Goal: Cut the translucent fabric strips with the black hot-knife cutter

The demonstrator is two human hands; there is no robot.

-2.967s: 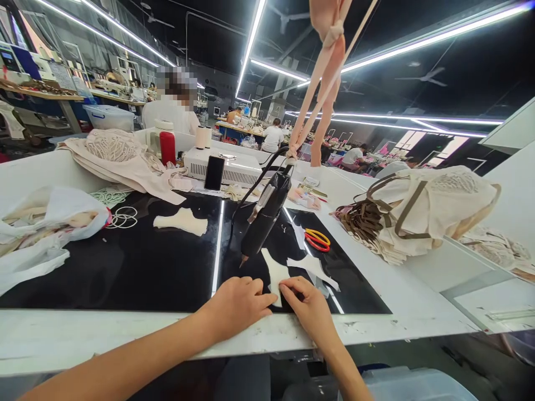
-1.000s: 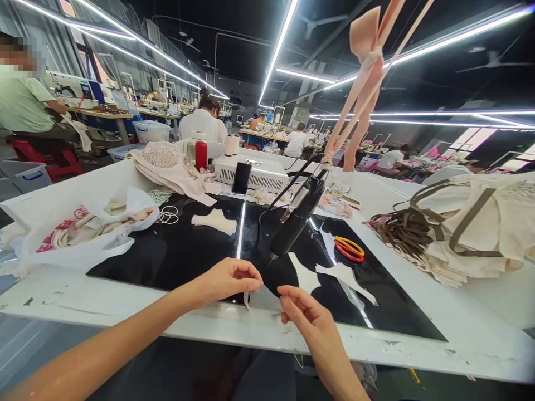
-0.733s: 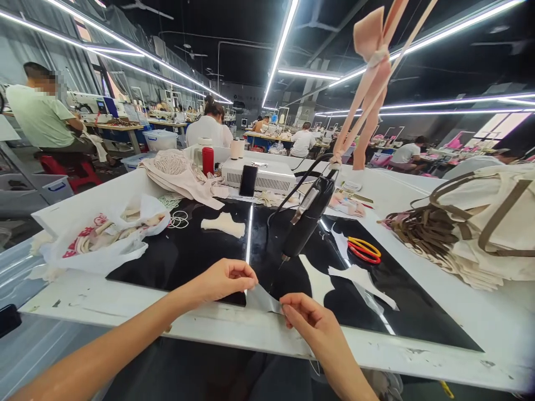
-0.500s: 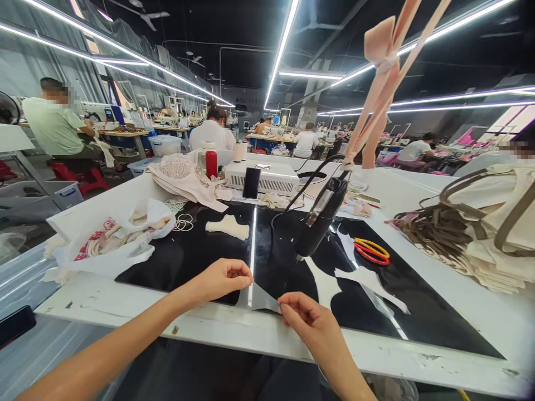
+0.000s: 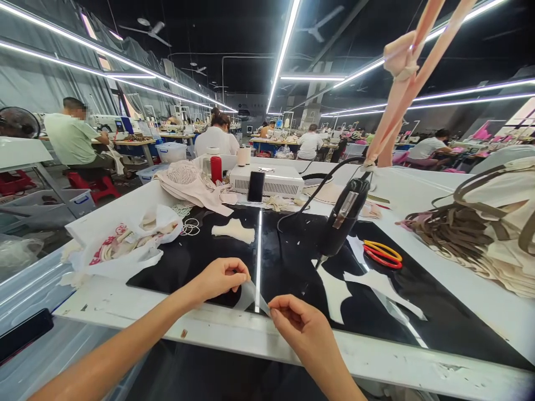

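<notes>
Between my two hands stretches a thin, translucent sheet of film (image 5: 252, 294), held just above the front edge of a glossy black board (image 5: 188, 278). My left hand (image 5: 225, 277) pinches its upper left corner between thumb and fingertips. Lower down, my right hand (image 5: 297, 318) pinches the right corner. To the right hangs a black corded hand tool (image 5: 343, 214) with a metal lever, its tip at a cream cut piece (image 5: 333, 292). A white curved piece (image 5: 382, 285) lies further right, partly over more clear film. Another cream piece (image 5: 234, 230) rests behind my left hand.
Red-and-yellow-handled scissors (image 5: 382, 255) lie on the board's right. A plastic bag (image 5: 125, 245) of scraps sits left, near rubber bands (image 5: 190, 227). Behind stand a phone (image 5: 256, 186), a white box (image 5: 267, 177) and a red bottle (image 5: 215, 169). Peach strips (image 5: 393, 125) suspend the tool. Fabric (image 5: 501, 245) is piled right.
The view has shifted a little, moving the table rightward in the picture. Both hands keep their pinch on the film and sit slightly further left over the board. The hanging tool has swung right.
</notes>
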